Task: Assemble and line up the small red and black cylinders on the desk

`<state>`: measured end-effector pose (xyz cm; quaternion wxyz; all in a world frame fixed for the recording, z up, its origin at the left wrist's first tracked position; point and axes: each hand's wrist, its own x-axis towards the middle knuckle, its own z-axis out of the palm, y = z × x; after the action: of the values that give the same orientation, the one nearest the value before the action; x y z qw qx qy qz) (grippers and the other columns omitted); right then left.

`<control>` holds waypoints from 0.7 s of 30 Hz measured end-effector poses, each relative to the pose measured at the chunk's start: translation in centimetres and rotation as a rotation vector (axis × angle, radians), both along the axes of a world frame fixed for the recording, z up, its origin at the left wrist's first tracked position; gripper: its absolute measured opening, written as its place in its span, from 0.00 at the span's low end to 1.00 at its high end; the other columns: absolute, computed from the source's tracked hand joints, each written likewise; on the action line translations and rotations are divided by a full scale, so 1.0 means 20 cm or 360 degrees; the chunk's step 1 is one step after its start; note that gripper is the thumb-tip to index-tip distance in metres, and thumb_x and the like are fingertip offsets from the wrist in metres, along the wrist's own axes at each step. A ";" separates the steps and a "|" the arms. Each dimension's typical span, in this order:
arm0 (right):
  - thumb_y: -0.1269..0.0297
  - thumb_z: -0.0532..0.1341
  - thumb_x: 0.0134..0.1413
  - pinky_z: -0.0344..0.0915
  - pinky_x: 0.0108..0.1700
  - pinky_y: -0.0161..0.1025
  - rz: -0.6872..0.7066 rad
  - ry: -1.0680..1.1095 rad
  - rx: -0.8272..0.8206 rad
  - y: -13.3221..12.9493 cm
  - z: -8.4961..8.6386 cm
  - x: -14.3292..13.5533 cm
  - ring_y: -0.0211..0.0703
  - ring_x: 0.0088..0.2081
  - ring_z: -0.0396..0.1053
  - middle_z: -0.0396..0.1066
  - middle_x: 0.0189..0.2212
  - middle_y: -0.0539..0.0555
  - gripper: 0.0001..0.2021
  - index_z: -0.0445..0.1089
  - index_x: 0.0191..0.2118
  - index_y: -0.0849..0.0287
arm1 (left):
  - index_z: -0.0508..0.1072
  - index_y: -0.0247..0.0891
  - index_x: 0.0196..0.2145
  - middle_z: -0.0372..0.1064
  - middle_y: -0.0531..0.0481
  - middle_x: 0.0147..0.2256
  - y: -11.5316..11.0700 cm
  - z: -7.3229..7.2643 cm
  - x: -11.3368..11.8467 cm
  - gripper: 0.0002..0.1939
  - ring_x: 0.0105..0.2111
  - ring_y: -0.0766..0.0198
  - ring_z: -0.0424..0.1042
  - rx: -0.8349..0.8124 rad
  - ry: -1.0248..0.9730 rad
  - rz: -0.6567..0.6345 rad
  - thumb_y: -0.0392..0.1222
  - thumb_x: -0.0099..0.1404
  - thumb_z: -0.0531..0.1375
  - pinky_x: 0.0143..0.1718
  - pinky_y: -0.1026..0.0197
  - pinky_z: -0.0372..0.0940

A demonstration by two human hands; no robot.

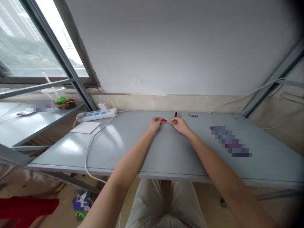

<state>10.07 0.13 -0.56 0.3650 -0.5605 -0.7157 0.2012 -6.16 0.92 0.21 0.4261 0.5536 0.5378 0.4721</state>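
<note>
My left hand (155, 123) pinches a small red stick-like piece (164, 120) just above the grey tabletop (133, 148). From its right end a thin pale part (168, 122) runs to the fingertips of my right hand (180, 125), which are closed on it. Whether the two parts are joined is too small to tell. Behind my right hand lies a short red and black object (176, 114), partly hidden by the fingers. A row of several small dark metal-looking bits (193, 116) sits to the right, near the wall.
At the left stands a white power strip (98, 114) with plugs, beside a flat white pad (85, 127). Its white cable (89, 148) crosses the table and hangs over the front edge. A blurred-out dark flat object (230, 141) lies on the right. Metal posts (263, 76) frame the table.
</note>
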 end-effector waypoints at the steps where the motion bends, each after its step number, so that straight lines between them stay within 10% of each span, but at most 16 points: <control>1: 0.66 0.59 0.50 0.60 0.35 0.32 0.0006 -0.0068 0.0026 0.00 0.00 0.00 0.36 0.30 0.66 0.71 0.28 0.53 0.05 0.69 0.33 0.61 | 0.73 0.33 0.31 0.72 0.46 0.28 0.00 0.00 0.00 0.10 0.24 0.71 0.65 -0.0001 0.0010 0.0000 0.40 0.62 0.55 0.28 0.66 0.61; 21: 0.69 0.57 0.47 0.58 0.32 0.36 -0.0371 -0.0906 -0.0081 -0.05 0.05 0.02 0.46 0.34 0.69 0.72 0.33 0.60 0.09 0.69 0.37 0.60 | 0.73 0.33 0.35 0.73 0.44 0.33 -0.02 0.02 0.01 0.08 0.24 0.72 0.65 -0.0045 -0.0087 -0.0173 0.37 0.56 0.60 0.25 0.67 0.58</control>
<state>10.45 -0.77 0.48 0.1565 -0.6816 -0.7147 0.0107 -6.02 0.57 0.62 0.4733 0.5629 0.5016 0.4554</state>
